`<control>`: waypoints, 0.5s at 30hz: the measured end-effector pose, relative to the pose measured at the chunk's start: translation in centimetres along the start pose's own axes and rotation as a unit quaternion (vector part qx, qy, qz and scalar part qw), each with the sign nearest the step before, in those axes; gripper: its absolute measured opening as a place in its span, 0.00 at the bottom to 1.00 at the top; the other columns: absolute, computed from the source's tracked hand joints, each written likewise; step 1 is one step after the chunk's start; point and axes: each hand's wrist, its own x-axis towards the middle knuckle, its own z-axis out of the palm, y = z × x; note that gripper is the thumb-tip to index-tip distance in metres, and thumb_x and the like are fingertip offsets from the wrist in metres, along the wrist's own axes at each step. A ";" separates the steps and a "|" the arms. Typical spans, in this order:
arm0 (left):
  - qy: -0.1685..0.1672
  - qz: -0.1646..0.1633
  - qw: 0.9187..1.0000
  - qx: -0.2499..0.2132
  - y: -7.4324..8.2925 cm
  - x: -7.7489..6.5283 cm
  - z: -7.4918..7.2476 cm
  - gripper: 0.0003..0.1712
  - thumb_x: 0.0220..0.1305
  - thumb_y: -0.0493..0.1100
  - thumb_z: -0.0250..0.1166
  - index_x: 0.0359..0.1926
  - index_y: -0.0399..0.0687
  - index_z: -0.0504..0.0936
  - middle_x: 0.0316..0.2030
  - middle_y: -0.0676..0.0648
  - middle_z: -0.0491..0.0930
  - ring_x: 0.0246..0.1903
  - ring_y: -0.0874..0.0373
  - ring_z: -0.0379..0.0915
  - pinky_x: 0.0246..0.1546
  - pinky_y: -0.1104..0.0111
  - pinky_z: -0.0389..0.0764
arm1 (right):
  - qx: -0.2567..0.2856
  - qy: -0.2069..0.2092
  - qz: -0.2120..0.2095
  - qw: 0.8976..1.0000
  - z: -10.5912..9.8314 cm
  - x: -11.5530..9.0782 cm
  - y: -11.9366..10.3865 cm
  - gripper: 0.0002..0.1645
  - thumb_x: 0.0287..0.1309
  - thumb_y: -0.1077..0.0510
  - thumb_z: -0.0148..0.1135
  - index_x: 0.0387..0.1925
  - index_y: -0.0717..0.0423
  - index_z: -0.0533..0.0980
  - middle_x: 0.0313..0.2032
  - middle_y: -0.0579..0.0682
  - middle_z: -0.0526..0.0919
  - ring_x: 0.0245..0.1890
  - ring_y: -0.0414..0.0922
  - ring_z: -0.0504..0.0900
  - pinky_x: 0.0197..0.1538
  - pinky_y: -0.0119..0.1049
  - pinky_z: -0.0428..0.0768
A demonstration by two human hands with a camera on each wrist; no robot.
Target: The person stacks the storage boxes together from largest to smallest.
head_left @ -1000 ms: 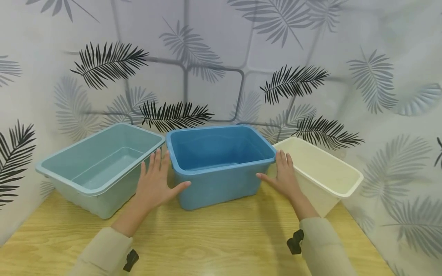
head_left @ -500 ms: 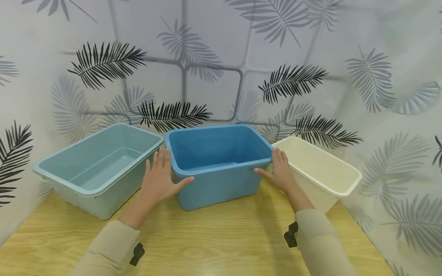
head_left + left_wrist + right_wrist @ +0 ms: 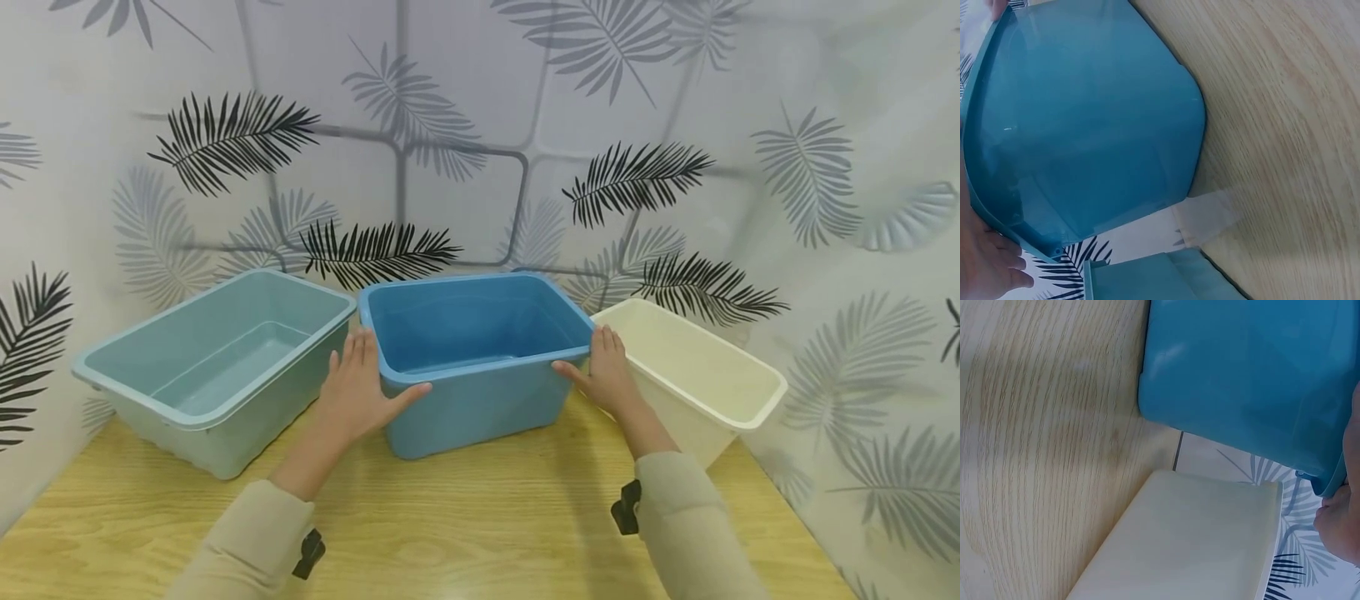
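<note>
A blue plastic tub (image 3: 480, 400) stands upright on the table, its front facing me. My left hand (image 3: 352, 383) holds its left rim, thumb lying along the front edge. In the left wrist view, the fingers (image 3: 1004, 265) bend below the lip. At the tub's front right corner, my right hand (image 3: 609, 371) grips the rim, with its thumb toward the front. The right wrist view shows fingers (image 3: 1335, 525) tucked under the lip beside the blue wall (image 3: 1241, 375). The tub's inside shows no contents.
A pale green-grey tub (image 3: 217, 417) stands close on the left, angled. To the right is a cream bin (image 3: 675, 400), partly behind my right forearm. All rest on a wood-grain table (image 3: 465, 517) against a leaf-patterned backdrop (image 3: 465, 100).
My left hand has moved right, from between the two left tubs onto the blue tub's rim. My right hand stays at the right corner. The three containers have not visibly moved.
</note>
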 end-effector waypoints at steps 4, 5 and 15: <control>-0.002 -0.010 1.000 -0.006 0.3 0.0 0.2 0.66 0.51 0.76 0.53 0.69 0.28 0.38 0.71 0.31 0.37 0.71 0.39 0.32 0.69 0.46 0.42 | -0.011 0.001 0.008 1.000 0.0 -0.1 -0.4 0.58 0.59 0.36 0.52 0.64 0.82 0.43 0.66 0.78 0.44 0.69 0.69 0.43 0.71 0.56 0.43; -0.002 -0.011 1.000 -0.008 0.3 0.0 0.2 0.67 0.51 0.75 0.53 0.69 0.28 0.38 0.71 0.31 0.37 0.71 0.39 0.32 0.69 0.46 0.42 | -0.014 0.004 0.009 1.000 0.0 -0.2 -0.5 0.56 0.60 0.38 0.53 0.64 0.82 0.44 0.66 0.78 0.46 0.68 0.69 0.44 0.71 0.56 0.44; -0.001 -0.016 0.999 -0.030 -0.1 0.2 0.0 0.65 0.52 0.74 0.55 0.70 0.29 0.40 0.71 0.30 0.40 0.70 0.35 0.35 0.66 0.44 0.51 | 0.003 0.060 -0.003 0.998 0.4 -0.5 -0.6 0.60 0.55 0.31 0.53 0.62 0.82 0.50 0.64 0.78 0.53 0.67 0.68 0.51 0.70 0.55 0.50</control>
